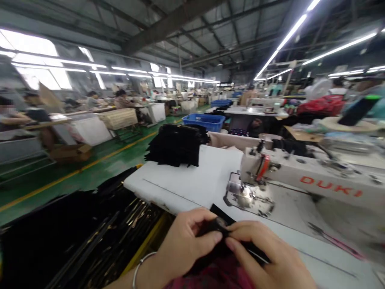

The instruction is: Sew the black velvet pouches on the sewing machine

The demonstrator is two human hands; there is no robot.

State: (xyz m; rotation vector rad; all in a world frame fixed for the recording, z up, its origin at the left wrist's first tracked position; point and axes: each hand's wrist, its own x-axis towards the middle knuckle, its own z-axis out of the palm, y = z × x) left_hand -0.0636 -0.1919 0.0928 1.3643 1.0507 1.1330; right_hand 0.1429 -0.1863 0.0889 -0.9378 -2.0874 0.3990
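A black cloth (221, 212) is pinched between two hands just off a sewing table's (174, 182) near edge, the left hand's (186, 241) thumb and fingers pressed on it from one side, the right hand's (261, 249) from the other. It lies right at the fingertips, neither hand nearer than the other, its long axis seeming to slant from far left to near right, though the fingers cover much of it. Ahead and to the right of the cloth sits the metal plate (251, 200) of a machine (319, 180), apart from both hands; pink-handled snips (339, 241) rest farther right. Beyond, a dark stack (173, 146) tops the table's far end, a black pile (54, 233) spreads at left, and workers (122, 100) sit across the green floor (120, 154)
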